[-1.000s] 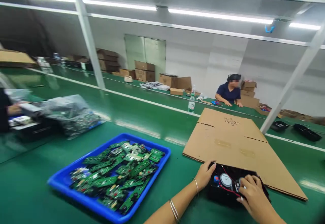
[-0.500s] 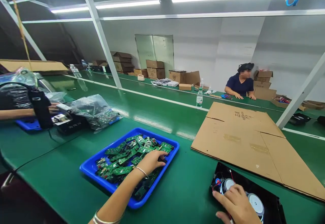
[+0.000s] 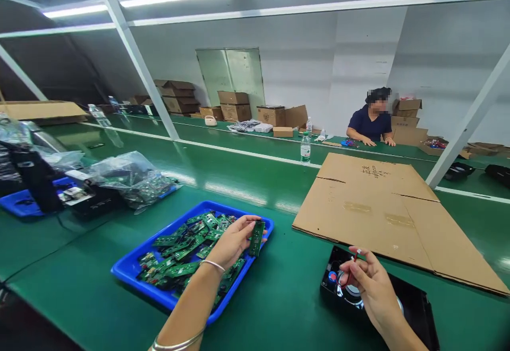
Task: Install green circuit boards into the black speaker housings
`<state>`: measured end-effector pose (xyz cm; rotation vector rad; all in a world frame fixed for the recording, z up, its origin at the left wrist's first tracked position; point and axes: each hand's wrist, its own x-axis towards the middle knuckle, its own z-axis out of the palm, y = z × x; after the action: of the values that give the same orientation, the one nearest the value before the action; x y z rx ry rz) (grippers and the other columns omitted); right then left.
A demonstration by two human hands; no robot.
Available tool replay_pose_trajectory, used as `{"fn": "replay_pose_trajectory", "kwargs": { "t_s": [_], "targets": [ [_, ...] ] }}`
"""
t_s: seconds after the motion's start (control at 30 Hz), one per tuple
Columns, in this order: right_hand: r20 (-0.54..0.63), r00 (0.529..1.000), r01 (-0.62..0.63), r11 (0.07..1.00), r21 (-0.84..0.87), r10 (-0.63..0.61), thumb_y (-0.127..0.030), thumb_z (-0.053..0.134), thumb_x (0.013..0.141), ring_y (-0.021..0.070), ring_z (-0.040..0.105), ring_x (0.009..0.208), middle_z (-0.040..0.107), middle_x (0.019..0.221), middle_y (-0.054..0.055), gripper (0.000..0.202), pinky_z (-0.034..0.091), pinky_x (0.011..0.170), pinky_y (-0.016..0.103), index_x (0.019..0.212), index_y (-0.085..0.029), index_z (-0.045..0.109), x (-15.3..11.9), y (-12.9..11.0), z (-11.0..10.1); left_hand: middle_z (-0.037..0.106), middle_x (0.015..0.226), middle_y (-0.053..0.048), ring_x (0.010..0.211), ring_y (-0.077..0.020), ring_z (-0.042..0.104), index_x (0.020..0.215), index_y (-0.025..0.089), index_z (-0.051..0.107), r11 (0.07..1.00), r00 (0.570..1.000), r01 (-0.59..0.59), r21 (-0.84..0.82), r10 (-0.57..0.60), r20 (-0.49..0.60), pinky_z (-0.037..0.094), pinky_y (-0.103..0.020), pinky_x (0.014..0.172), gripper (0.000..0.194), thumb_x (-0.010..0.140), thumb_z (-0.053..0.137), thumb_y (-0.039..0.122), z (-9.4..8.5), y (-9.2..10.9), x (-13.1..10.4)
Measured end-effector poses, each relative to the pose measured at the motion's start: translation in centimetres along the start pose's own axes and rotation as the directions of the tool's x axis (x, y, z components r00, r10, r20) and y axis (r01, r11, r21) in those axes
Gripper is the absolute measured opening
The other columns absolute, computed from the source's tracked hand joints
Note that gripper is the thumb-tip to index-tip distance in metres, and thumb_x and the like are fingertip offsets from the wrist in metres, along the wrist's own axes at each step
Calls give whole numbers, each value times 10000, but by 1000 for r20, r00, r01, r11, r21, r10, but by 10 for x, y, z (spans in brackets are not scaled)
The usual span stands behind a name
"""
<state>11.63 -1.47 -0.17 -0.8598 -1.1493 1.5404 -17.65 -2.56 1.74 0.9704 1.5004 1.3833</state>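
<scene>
My left hand (image 3: 235, 242) pinches a green circuit board (image 3: 257, 238), held upright over the right end of a blue tray (image 3: 131, 282). Many more circuit boards (image 3: 187, 250) lie heaped in that tray. Over to the right, my right hand (image 3: 370, 282) grips a thin red wire (image 3: 354, 258) with a small white connector at its end. Beneath that hand rests a black speaker housing (image 3: 418, 308) with round silver speakers, partly covered by my fingers. A small blue-and-red part (image 3: 332, 276) shows at the housing's left end.
A flattened cardboard sheet (image 3: 358, 218) lies beyond the housing. To the left are a bagged pile of boards (image 3: 139, 181) and black devices (image 3: 95, 199). A water bottle (image 3: 305, 148) stands further back. Across the bench sits a co-worker (image 3: 370, 120); cardboard boxes (image 3: 235, 112) line the wall.
My left hand has lifted a circuit board from the heap. My right hand has risen from the speakers and now holds the red wire. The view has shifted slightly right.
</scene>
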Motion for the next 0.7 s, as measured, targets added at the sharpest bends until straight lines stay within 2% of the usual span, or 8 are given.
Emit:
{"fn": "replay_pose_trajectory", "kwargs": {
  "t_s": [0.07,0.13,0.23,0.33,0.4,0.5,0.57,0.7],
  "targets": [
    [13,998,-61,998,35,60,-500,705,629,88,481,448,562,589,-13,423,434,492,243,855,-171,563,2,4,-1,540,710,9,580,-113,540,853,179,535,984,993,83,-159,-68,98,444,-225,521,144,710,538,185,27,-1,1],
    [48,996,-79,996,-37,81,-535,689,627,56,405,418,494,521,-44,437,355,444,193,801,-157,558,4,7,-2,524,670,5,481,-68,462,808,149,561,947,972,174,-270,-122,199,368,-171,432,111,711,513,125,55,-2,4],
    [98,994,-35,982,-187,54,-606,616,656,55,343,413,414,471,-68,481,269,409,179,815,-156,554,2,8,-5,536,662,-27,440,-51,404,760,109,603,887,923,290,-359,-160,350,311,-151,381,139,760,477,166,91,1,7],
    [104,994,53,932,-359,-16,-593,525,741,71,362,443,406,500,-55,445,272,425,191,835,-161,573,-2,7,-4,556,679,-36,462,-50,416,822,101,640,857,884,332,-395,-136,448,323,-147,395,210,796,491,247,117,7,3],
    [108,992,113,874,-473,-70,-543,475,794,73,402,452,445,573,-29,405,308,446,205,813,-158,597,-5,6,-3,591,723,-32,526,-60,473,899,128,644,860,870,321,-396,-102,483,373,-152,459,192,771,566,248,127,10,-3],
    [106,985,173,808,-564,-138,-482,436,823,68,449,429,494,687,5,376,356,459,223,772,-153,612,-5,5,-3,660,835,-54,690,-118,560,961,161,640,890,843,292,-351,-66,533,436,-214,621,283,705,676,277,134,11,-12],
    [88,989,147,818,-557,-118,-467,456,808,81,479,416,512,668,0,348,379,460,230,822,-155,609,-4,6,-4,684,871,-57,727,-133,568,968,170,642,913,832,264,-312,-52,553,431,-240,691,352,666,715,335,135,11,-16],
    [20,999,44,865,-499,-39,-471,521,756,112,521,402,545,595,-22,358,396,443,231,925,-158,554,-2,4,-6,702,859,-50,707,-141,590,914,172,635,934,822,231,-272,-38,568,428,-270,723,423,593,747,424,133,12,-19]
  ]
}}
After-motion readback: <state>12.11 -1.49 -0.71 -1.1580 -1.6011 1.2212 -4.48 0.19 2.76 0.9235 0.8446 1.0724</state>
